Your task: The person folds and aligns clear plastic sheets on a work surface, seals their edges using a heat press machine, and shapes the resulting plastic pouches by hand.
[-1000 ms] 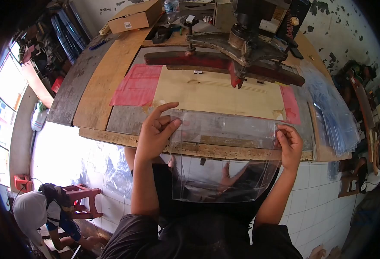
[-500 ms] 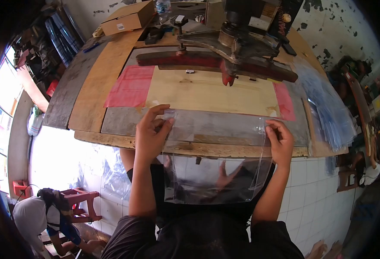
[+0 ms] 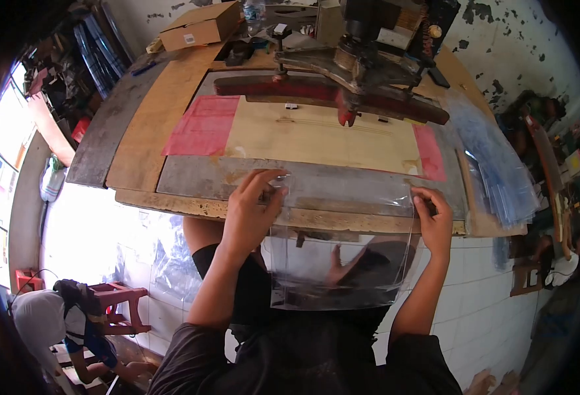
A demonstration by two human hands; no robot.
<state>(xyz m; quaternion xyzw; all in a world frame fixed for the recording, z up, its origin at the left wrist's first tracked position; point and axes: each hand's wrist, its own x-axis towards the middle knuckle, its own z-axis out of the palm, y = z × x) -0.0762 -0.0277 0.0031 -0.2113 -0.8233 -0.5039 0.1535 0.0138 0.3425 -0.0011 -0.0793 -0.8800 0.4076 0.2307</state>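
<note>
A clear plastic sheet (image 3: 342,263), perhaps folded like a sleeve, hangs between my hands over the table's front edge and my lap. My left hand (image 3: 254,210) pinches its upper left corner, fingers curled. At the upper right corner my right hand (image 3: 433,217) grips the sheet between thumb and fingers. Beyond the sheet lies a cream work board (image 3: 329,141) with pink patches (image 3: 201,125) at its ends. Above the board's far side stands a press head with a dark red bar (image 3: 290,90).
A pile of clear plastic sheets (image 3: 494,168) lies at the table's right side. A cardboard box (image 3: 201,26) sits at the back left. On the floor at left, a person (image 3: 73,329) crouches by a red stool (image 3: 122,308). Another person (image 3: 562,270) is at far right.
My left hand has moved to the right, closer to my right hand, and the sheet's left edge has come with it. My right hand stays nearly in place, still holding its corner.
</note>
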